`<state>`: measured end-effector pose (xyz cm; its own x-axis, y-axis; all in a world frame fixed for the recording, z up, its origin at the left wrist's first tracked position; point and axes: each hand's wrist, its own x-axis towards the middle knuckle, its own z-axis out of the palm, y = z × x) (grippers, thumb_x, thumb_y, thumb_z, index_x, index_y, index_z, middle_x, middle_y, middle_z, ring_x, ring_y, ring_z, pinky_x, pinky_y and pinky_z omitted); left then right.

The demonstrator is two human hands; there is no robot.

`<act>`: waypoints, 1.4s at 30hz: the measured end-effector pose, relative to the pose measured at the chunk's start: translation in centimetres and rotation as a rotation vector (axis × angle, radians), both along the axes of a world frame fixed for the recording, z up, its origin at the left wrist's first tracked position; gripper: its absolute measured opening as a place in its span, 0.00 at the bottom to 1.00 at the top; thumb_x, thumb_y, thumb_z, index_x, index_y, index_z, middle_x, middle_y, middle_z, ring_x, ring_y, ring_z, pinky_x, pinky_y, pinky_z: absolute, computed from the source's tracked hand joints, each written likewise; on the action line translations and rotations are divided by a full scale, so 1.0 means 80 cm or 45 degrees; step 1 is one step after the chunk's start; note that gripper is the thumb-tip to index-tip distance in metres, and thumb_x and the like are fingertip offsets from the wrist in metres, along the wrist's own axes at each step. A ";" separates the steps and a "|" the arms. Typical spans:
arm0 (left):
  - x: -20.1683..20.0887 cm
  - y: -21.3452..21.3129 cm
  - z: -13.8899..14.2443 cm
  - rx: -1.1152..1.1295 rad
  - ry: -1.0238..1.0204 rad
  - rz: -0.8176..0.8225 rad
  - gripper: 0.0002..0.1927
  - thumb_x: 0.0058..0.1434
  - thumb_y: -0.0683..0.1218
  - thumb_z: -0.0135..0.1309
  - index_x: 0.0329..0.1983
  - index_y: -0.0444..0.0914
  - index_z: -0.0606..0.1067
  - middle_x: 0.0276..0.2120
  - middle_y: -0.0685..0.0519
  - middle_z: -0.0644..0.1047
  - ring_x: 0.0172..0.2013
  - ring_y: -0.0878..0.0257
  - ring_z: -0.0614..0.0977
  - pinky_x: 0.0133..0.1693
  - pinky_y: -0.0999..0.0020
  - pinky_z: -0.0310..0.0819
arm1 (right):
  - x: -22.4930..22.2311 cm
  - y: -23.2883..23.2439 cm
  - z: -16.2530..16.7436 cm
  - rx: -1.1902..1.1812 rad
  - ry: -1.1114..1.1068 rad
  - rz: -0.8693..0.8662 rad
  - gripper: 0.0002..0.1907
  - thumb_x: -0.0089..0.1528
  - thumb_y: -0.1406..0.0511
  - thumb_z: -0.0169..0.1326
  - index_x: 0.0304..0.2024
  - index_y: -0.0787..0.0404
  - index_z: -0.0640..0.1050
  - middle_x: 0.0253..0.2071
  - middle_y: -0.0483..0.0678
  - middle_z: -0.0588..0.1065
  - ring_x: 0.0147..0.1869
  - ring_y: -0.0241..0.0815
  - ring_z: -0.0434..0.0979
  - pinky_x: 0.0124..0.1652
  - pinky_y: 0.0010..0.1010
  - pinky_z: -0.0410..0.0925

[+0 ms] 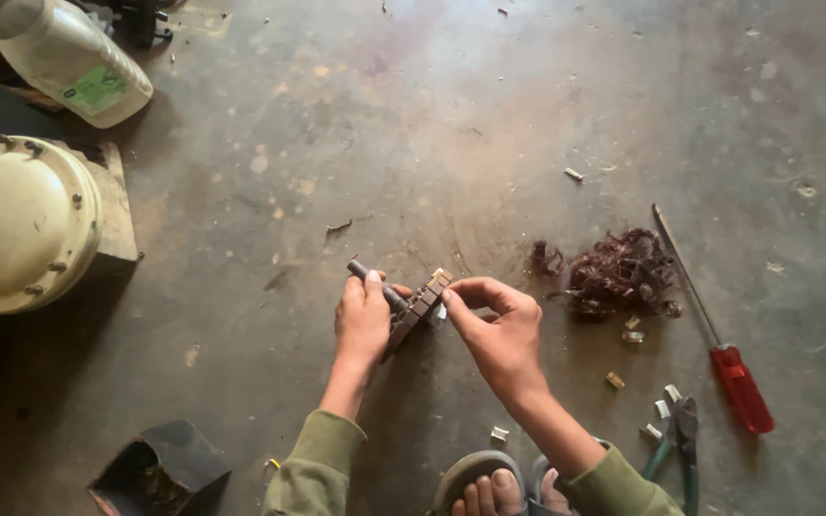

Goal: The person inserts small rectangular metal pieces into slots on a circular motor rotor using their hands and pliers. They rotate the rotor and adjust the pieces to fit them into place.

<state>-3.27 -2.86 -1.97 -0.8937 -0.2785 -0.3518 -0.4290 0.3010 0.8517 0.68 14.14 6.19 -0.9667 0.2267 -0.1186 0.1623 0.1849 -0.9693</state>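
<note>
The rotor (415, 308) sits between both hands above the floor (432, 124). The left hand (363, 320) grips its shaft end from the left; the right hand (499, 330) pinches its far right edge. A wire tangle (619, 272) lies right.

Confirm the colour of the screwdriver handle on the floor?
Red, translucent-looking, on the screwdriver lying right of the right hand. Head view shows it best.
</note>
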 end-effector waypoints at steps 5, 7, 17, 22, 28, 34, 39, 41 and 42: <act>0.001 0.005 0.012 -0.016 -0.001 0.014 0.19 0.70 0.54 0.40 0.48 0.38 0.75 0.31 0.54 0.86 0.35 0.61 0.86 0.42 0.63 0.77 | -0.003 -0.006 -0.011 -0.100 0.030 -0.003 0.05 0.60 0.68 0.61 0.35 0.66 0.82 0.27 0.39 0.78 0.30 0.25 0.74 0.28 0.18 0.68; 0.003 0.008 0.015 -0.046 0.034 0.005 0.19 0.70 0.54 0.40 0.48 0.38 0.75 0.31 0.54 0.86 0.36 0.61 0.86 0.43 0.63 0.76 | -0.001 -0.008 -0.015 0.054 0.112 -0.017 0.05 0.59 0.68 0.61 0.34 0.66 0.82 0.26 0.39 0.77 0.30 0.25 0.74 0.28 0.18 0.68; -0.021 -0.014 -0.033 0.005 -0.065 0.044 0.20 0.69 0.55 0.41 0.47 0.37 0.78 0.34 0.52 0.87 0.39 0.60 0.86 0.45 0.63 0.77 | 0.019 0.008 -0.039 -0.678 -0.356 -0.053 0.07 0.61 0.68 0.57 0.36 0.67 0.79 0.27 0.43 0.73 0.29 0.31 0.72 0.28 0.30 0.75; -0.019 -0.014 -0.038 0.098 -0.009 -0.041 0.19 0.70 0.54 0.41 0.46 0.36 0.76 0.33 0.52 0.87 0.37 0.60 0.87 0.44 0.64 0.77 | 0.076 0.035 -0.026 -0.356 -0.280 0.153 0.07 0.60 0.66 0.59 0.35 0.67 0.80 0.27 0.44 0.75 0.29 0.31 0.73 0.29 0.27 0.70; 0.023 0.001 0.009 0.110 0.096 -0.040 0.17 0.71 0.54 0.41 0.47 0.39 0.74 0.31 0.53 0.86 0.35 0.59 0.88 0.42 0.65 0.79 | 0.110 0.133 0.034 0.955 -0.167 0.348 0.09 0.54 0.63 0.65 0.35 0.58 0.80 0.31 0.46 0.79 0.33 0.37 0.78 0.32 0.30 0.71; 0.072 0.017 0.050 -0.216 0.222 -0.340 0.09 0.71 0.49 0.44 0.45 0.42 0.73 0.32 0.50 0.86 0.34 0.50 0.87 0.36 0.57 0.80 | 0.107 0.148 0.030 0.562 -0.452 0.184 0.11 0.57 0.65 0.62 0.42 0.58 0.82 0.34 0.45 0.82 0.33 0.36 0.82 0.32 0.29 0.75; 0.110 0.043 0.045 -0.504 0.643 -0.579 0.09 0.66 0.43 0.53 0.48 0.39 0.70 0.28 0.45 0.80 0.30 0.44 0.82 0.31 0.50 0.76 | 0.089 0.122 0.016 0.430 -0.275 0.247 0.13 0.57 0.69 0.60 0.45 0.59 0.83 0.37 0.44 0.84 0.35 0.34 0.84 0.34 0.26 0.77; 0.114 0.048 0.039 -0.561 0.695 -0.577 0.10 0.65 0.43 0.53 0.48 0.38 0.70 0.28 0.45 0.79 0.29 0.45 0.82 0.31 0.51 0.75 | 0.088 0.113 0.013 0.391 -0.204 0.353 0.13 0.57 0.69 0.60 0.45 0.59 0.84 0.36 0.45 0.83 0.36 0.34 0.84 0.33 0.26 0.76; 0.113 0.050 0.037 -0.580 0.719 -0.594 0.10 0.65 0.42 0.53 0.48 0.38 0.70 0.27 0.46 0.79 0.29 0.46 0.82 0.31 0.52 0.75 | 0.088 0.109 0.011 0.368 -0.165 0.409 0.13 0.57 0.69 0.59 0.45 0.60 0.84 0.36 0.46 0.83 0.36 0.34 0.84 0.33 0.26 0.76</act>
